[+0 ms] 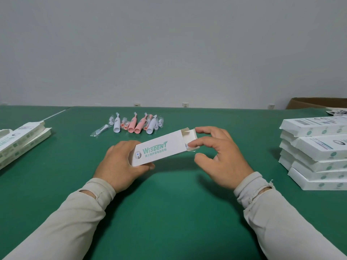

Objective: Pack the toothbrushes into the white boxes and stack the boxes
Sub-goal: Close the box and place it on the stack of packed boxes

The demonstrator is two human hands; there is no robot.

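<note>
1. Green matting covers the table [169,212], which runs back to a plain pale wall [169,44].
2. White box [159,149]: held just above the table centre, tilted, with its open end raised toward the right. Green "WISDENT" lettering faces the camera. The end flaps [189,133] stand open.
3. Left hand [120,162]: grips the closed lower end of the white box, fingers curled round behind it and the thumb underneath at its near edge.
4. Right hand [217,154]: at the open end of the white box. The index finger rests on the top flap and the thumb presses the near edge of the opening; the remaining fingers are loosely curled and spread apart. Something small and bluish shows at the opening, possibly a packed item; the view is too poor to confirm.
5. Toothbrushes [135,123]: a loose row of pink and white handles with wrapped brush heads lies behind the white box, toward the wall.
6. Stack of boxes [317,156]: filled white cartons piled unevenly, well to the right of the white box.
7. Flat cartons [20,143]: unfolded boxes lying well to the left of the white box.
8. Brown cardboard carton [317,103]: behind the stack, at the far right table edge.
</note>
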